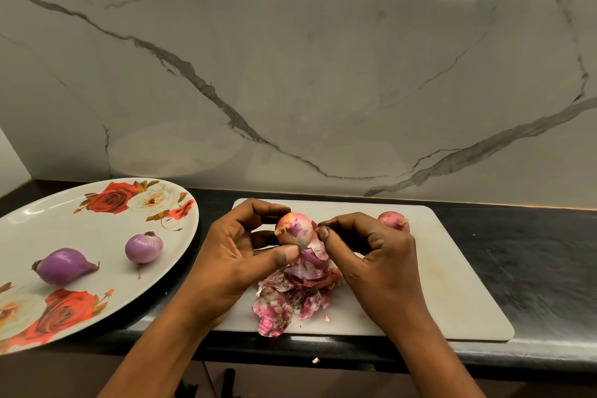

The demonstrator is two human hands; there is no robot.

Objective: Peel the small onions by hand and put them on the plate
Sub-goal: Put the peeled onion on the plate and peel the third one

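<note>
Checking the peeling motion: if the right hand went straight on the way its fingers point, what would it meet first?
Most likely the half-peeled onion that the left hand holds; the right hand pinches loose skin right beside it.

peel heap (pixel 292 296) blocks board (pixel 452 284) centre; board right bare; plate (pixel 80 229) middle open between onions.

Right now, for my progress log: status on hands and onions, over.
Left hand grips half-peeled onion, right hand pinches its loose skin. Two peeled onions on plate, one unpeeled onion on cutting board. Peel pile under hands, not blocking plate.
</note>
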